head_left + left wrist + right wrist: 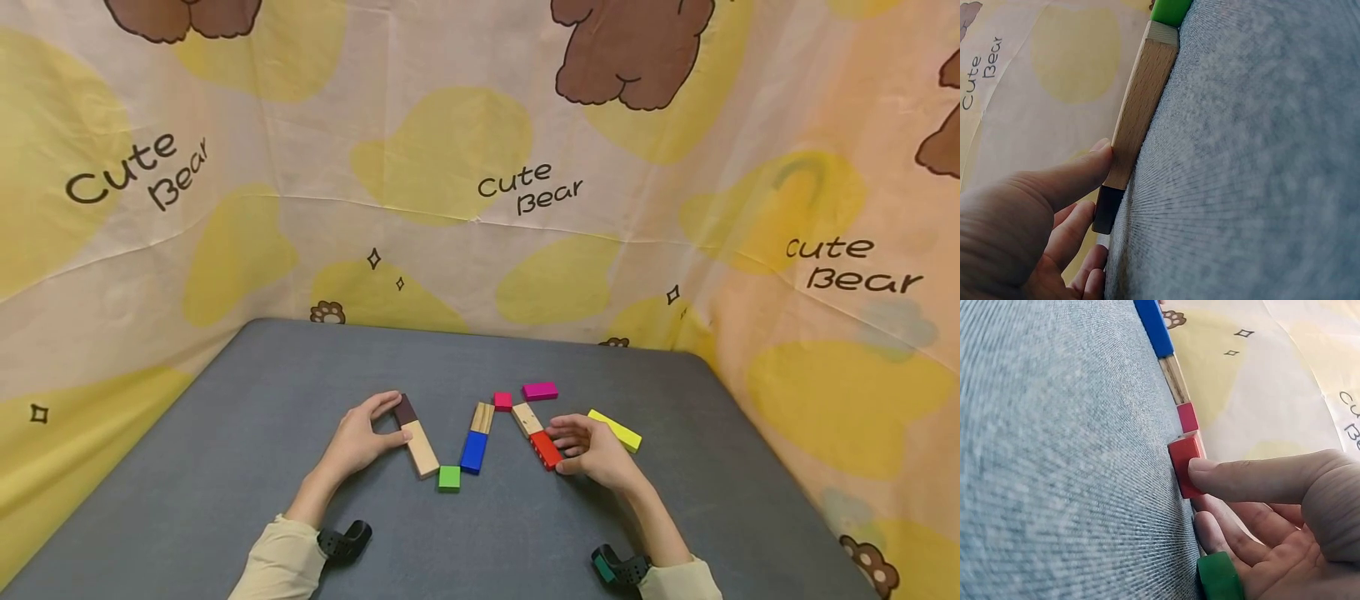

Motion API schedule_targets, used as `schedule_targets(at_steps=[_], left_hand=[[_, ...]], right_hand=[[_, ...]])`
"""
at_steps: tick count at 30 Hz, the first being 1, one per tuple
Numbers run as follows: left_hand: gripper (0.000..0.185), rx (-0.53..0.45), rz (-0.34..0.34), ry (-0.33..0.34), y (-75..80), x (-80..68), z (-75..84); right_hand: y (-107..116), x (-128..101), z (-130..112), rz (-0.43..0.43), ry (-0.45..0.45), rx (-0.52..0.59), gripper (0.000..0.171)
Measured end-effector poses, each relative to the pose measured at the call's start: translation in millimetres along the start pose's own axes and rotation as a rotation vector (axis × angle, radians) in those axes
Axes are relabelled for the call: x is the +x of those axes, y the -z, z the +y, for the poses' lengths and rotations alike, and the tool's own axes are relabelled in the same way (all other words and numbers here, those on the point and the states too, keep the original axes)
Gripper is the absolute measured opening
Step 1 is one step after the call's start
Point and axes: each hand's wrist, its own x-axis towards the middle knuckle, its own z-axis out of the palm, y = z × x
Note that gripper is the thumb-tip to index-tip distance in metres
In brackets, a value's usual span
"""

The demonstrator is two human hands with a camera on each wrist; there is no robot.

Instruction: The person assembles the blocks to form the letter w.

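Observation:
On the left, a dark brown block [405,409] lies end to end with a plain wooden block [423,451]. My left hand [358,437] holds this pair, fingers at the dark end and thumb against the plain wooden block near the joint. My right hand [600,452] grips a red block [546,451], thumb on its near end and fingers along its right side. Pale wood [527,420] adjoins the red block's far end. In the right wrist view a green piece [1220,576] shows by the palm; whether it is held, I cannot tell.
Between the hands lie a green block [449,479], a blue block [474,452], a striped wooden block [483,418] and a crimson block [502,402], forming a zigzag. A magenta block [540,391] lies behind, a yellow block [617,432] beyond the right hand. Printed cloth [442,150] surrounds the grey table [300,375].

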Motion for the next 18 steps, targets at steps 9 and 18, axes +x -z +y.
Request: schedule_targets(at_steps=[9, 18], left_hand=[[0.073, 0.008, 0.004, -0.014, -1.3, -0.4, -0.7], [0.073, -0.007, 0.002, -0.026, -0.5, -0.3, 0.3]], right_hand=[[-0.5, -2.5, -0.5, 0.006, -0.002, 0.002, 0.058], [0.4, -3.1, -2.2, 0.007, -0.001, 0.015, 0.057]])
